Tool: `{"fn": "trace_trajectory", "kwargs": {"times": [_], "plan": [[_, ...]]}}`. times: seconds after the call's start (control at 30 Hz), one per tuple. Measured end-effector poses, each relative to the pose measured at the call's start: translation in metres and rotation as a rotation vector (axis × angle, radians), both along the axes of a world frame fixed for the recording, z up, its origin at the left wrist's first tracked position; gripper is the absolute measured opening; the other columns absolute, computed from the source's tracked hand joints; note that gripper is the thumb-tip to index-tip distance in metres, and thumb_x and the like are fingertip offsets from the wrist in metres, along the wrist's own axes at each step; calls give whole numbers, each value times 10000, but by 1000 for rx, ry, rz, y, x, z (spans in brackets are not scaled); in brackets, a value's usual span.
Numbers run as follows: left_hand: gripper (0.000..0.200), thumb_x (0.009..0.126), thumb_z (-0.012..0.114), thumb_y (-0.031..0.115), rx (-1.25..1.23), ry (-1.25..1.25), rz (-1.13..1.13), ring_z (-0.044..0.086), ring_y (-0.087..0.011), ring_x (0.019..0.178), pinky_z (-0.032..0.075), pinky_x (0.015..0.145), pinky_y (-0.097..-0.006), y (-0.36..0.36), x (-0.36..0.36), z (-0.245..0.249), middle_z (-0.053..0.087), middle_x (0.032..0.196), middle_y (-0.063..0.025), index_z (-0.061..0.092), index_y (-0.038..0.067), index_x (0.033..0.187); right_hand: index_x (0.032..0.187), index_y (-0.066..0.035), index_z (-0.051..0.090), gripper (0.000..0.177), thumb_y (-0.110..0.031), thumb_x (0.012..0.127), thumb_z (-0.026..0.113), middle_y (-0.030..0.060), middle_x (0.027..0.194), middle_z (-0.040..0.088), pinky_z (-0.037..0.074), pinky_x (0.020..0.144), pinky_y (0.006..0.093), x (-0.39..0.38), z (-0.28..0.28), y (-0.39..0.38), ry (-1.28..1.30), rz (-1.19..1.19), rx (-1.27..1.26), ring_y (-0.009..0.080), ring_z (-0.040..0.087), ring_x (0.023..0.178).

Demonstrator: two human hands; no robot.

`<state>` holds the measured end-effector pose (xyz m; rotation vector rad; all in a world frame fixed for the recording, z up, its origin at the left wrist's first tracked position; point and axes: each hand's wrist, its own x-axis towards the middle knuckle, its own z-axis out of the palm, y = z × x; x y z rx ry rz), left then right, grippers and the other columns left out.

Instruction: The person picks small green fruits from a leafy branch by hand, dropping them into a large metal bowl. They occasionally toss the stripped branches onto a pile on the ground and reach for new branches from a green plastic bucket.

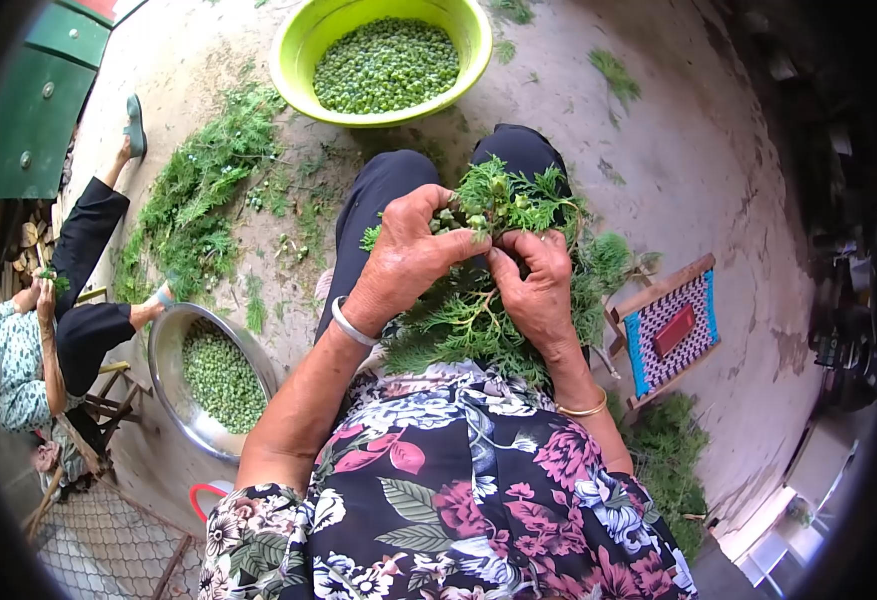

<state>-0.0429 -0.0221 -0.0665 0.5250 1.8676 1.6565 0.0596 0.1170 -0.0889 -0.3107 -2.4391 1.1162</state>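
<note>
Over my lap, my left hand (413,245) pinches at small green cones on a leafy evergreen sprig (503,200), thumb and forefinger close together. My right hand (533,280) is closed on the same sprig, its thumb and fingertips near the left thumb. More green branches (458,320) lie across my lap under both hands. Beyond my knees stands a yellow-green basin (288,65) holding many round green cones. What exactly sits between my left fingertips is partly hidden.
At left another person (28,340) sits holding a small sprig. A metal basin (163,365) of green cones stands nearby. Cut branches (193,200) are heaped on the concrete floor. To my right are a woven folding stool (673,330) and more branches (668,450).
</note>
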Motion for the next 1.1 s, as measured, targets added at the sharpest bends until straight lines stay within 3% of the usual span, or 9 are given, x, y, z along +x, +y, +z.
{"fn": "trace_trajectory", "kwargs": {"times": [0.2,0.27,0.33,0.4,0.43,0.5,0.63,0.7,1.1], "plan": [[308,768,748,112,29,-289,151,568,-80,680,476,590,-251,3,6,-1,625,759,-41,615,-70,977,764,-70,655,60,-65,728,702,54,609,603,360,715,365,1,1,-2,21,-6,38,254,524,591],[235,820,721,100,73,189,140,480,-15,567,357,458,-175,11,7,-12,587,736,16,619,-11,999,795,-53,661,65,-46,740,695,57,655,596,377,710,363,4,3,-3,-42,3,23,245,501,671],[233,824,732,122,6,281,131,473,-7,554,343,444,-165,8,6,-13,589,743,19,620,6,992,826,-36,666,77,-26,753,688,61,702,589,394,705,360,4,4,-2,-102,13,8,237,479,751],[219,849,713,132,45,-147,119,473,-5,549,340,433,-160,5,6,-3,595,767,25,609,22,1008,832,-39,667,86,-22,749,679,61,704,587,394,715,362,4,5,-2,-104,20,13,241,481,755],[219,849,713,132,44,-148,117,473,-5,549,340,433,-160,3,4,-6,595,767,25,609,22,1008,832,-39,667,86,-22,749,679,61,704,587,394,715,362,4,4,-2,-105,18,12,241,481,755],[265,850,713,129,300,-508,111,498,-40,526,362,415,-187,2,1,-12,580,721,-8,583,-19,1027,832,-40,665,91,-17,744,673,63,706,585,394,718,362,4,2,-2,-44,31,28,244,484,756],[254,873,691,121,330,-595,88,473,-29,504,311,384,-173,4,0,-9,552,692,17,568,-11,1051,827,-40,662,87,-15,744,669,66,710,588,395,720,363,3,4,-1,-66,28,29,247,486,753],[257,867,700,126,314,-546,88,476,-27,501,310,380,-172,5,0,-7,555,699,21,572,-10,1044,773,-75,662,68,-36,717,665,63,610,602,363,721,366,0,1,-1,25,15,74,248,547,590],[281,841,669,42,289,-502,144,444,-12,492,320,395,-163,6,4,-5,597,733,22,594,-2,1107,785,-59,644,67,-22,739,676,56,677,599,376,707,362,2,0,0,-25,53,64,240,504,663]]}}
